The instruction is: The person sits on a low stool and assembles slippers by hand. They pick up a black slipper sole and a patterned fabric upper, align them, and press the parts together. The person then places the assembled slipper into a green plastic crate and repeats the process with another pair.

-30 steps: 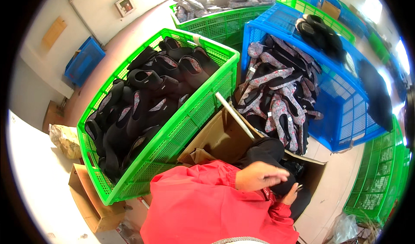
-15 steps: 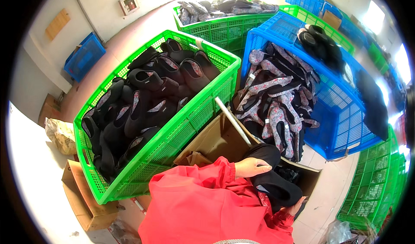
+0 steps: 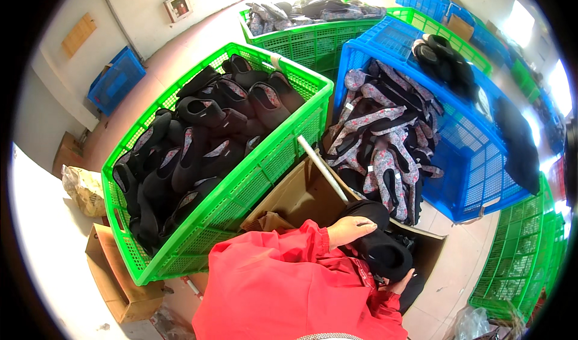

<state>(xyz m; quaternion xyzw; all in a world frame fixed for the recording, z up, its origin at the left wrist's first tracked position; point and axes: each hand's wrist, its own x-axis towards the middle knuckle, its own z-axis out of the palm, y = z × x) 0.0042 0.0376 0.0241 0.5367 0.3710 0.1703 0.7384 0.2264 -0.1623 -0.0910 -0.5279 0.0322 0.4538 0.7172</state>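
Note:
My left hand [image 3: 350, 228], at the end of a red sleeve, lies on top of a black slipper [image 3: 383, 253] and grips it. Only the fingertips of my right hand [image 3: 402, 279] show; they hold the same slipper from below at its lower right. The slipper hangs over an open brown cardboard box [image 3: 299, 194] with more dark slippers inside it. To the left, a green crate [image 3: 253, 177] holds several black slippers with patterned lining. A blue crate [image 3: 475, 159] of grey floral slippers stands to the right.
A second green crate [image 3: 313, 39] of dark slippers stands at the back. More blue and green crates line the right side, and an empty green one [image 3: 512, 262] is at the lower right. A small cardboard box [image 3: 114, 280] and a plastic bag [image 3: 84, 189] lie on the floor at the left.
My left hand has slid a little up and left along the slipper. The slipper has turned in my hands and more of its rounded toe now shows.

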